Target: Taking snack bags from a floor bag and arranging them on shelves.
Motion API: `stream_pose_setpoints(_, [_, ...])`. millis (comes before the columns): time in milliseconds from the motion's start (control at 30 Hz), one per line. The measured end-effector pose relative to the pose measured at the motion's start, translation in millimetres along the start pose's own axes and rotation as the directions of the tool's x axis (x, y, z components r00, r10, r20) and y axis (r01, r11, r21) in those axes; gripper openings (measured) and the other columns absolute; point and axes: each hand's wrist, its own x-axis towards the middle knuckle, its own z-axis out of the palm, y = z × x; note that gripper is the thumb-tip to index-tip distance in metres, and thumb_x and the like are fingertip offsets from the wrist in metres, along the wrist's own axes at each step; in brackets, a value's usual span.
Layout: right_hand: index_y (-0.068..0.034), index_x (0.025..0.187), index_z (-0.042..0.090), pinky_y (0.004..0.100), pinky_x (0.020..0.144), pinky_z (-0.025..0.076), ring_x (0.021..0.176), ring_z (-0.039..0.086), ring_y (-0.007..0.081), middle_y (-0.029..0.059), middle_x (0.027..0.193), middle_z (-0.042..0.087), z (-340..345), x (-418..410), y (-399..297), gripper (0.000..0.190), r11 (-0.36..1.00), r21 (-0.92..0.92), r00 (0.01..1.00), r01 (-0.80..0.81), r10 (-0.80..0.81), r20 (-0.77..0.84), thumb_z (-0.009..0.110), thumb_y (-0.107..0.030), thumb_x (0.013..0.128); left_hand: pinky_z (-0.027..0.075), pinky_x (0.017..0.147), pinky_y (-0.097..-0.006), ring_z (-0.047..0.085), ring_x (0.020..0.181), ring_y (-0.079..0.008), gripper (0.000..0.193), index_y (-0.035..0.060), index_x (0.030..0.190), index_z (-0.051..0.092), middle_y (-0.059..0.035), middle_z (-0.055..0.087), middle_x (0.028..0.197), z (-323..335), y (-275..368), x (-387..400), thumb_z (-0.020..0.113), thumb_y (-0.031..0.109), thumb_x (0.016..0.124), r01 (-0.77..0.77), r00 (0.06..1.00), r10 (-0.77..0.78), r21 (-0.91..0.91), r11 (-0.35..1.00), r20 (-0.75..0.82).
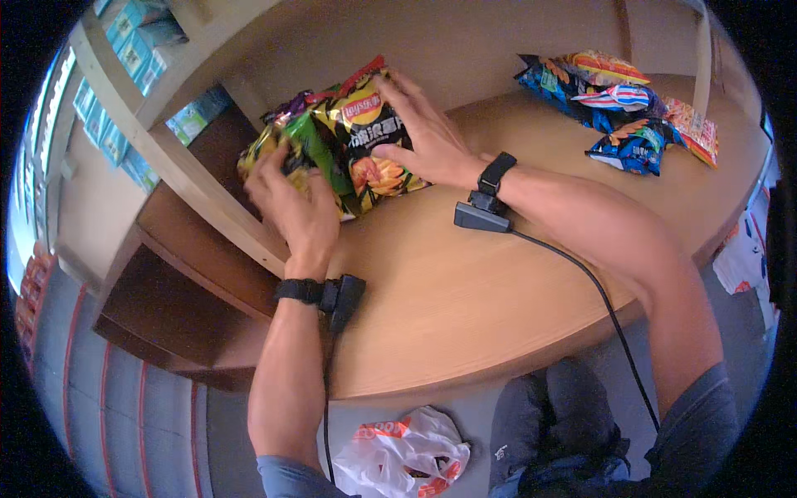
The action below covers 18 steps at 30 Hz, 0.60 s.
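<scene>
A row of snack bags stands upright at the left end of a wooden shelf. My right hand lies against the right side of a black and yellow Lay's chip bag, thumb on its front and fingers along its upper edge. Left of it stands a green bag. My left hand, slightly blurred, is at the near left side of the bags, fingers bent against a yellow and black bag; whether it grips is unclear. Both wrists wear black straps with cabled devices.
Several snack bags, among them a blue one, lie heaped at the shelf's right. A wooden post rises at the left, with blue packages beyond. A white plastic bag sits on the floor below.
</scene>
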Motion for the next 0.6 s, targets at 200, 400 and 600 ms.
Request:
stream_pose_setpoints(200, [-0.035, 0.168, 0.028, 0.0573, 0.12, 0.042, 0.151, 0.037, 0.0524, 0.0221, 0.176, 0.01, 2, 4, -2, 0.103, 0.996, -0.092, 0.962, -0.008, 0.033, 0.273, 0.082, -0.059, 0.085, 0.037, 0.12, -0.0491, 0.047, 0.142, -0.0426, 0.032, 0.0007, 0.12, 0.072, -0.0245, 0.053, 0.147, 4, -3, -1, 0.073, 0.004, 0.088, -0.002, 0.982, 0.052, -0.26, 0.966, 0.184])
stream_pose_setpoints(400, [-0.034, 0.168, 0.029, 0.0575, 0.119, 0.045, 0.15, 0.039, 0.052, 0.0199, 0.176, 0.012, 9, 13, -5, 0.101, 0.963, -0.26, 0.971, 0.07, -0.007, 0.238, 0.082, -0.057, 0.086, 0.037, 0.12, -0.0509, 0.046, 0.142, -0.0441, 0.043, 0.0007, 0.126, 0.07, -0.0258, 0.052, 0.15, 5, 4, -2, 0.081, 0.013, 0.087, -0.047, 0.981, 0.092, -0.251, 0.967, 0.171])
stream_pose_setpoints(600, [-0.029, 0.168, 0.027, 0.0576, 0.119, 0.044, 0.153, 0.035, 0.0484, 0.0155, 0.177, 0.01, 14, 20, 5, 0.104, 0.968, -0.188, 0.963, 0.168, -0.12, 0.242, 0.082, -0.058, 0.085, 0.034, 0.123, -0.0536, 0.041, 0.147, -0.0452, 0.076, 0.0076, 0.14, 0.064, -0.0263, 0.041, 0.159, -5, 13, -6, 0.095, 0.018, 0.071, -0.132, 0.948, 0.133, -0.022, 0.991, 0.29])
